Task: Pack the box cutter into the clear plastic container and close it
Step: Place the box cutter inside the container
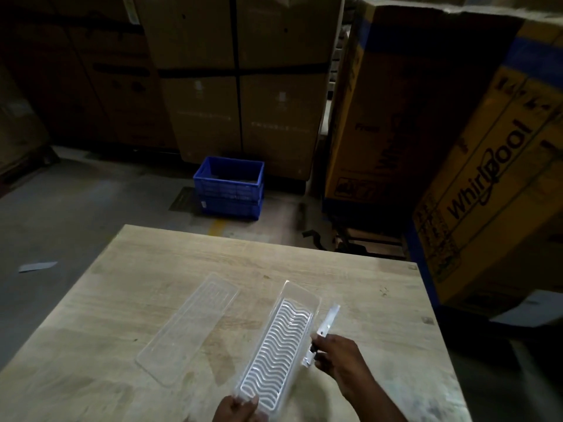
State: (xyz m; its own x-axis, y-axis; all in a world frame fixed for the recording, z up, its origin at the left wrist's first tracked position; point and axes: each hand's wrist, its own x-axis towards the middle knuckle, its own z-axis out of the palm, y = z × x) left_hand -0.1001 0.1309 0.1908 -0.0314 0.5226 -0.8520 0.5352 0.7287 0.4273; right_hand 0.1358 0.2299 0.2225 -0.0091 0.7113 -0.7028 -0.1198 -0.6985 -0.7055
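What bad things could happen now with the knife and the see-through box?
1. The right hand grips the box cutter beside the container, not inside yet; it could slip and nick a finger. Whether the blade is out is unclear.
2. The left hand holds only the container's near end, so it might tip or slide.
3. The lid lies apart on the table, so closing needs another reach.
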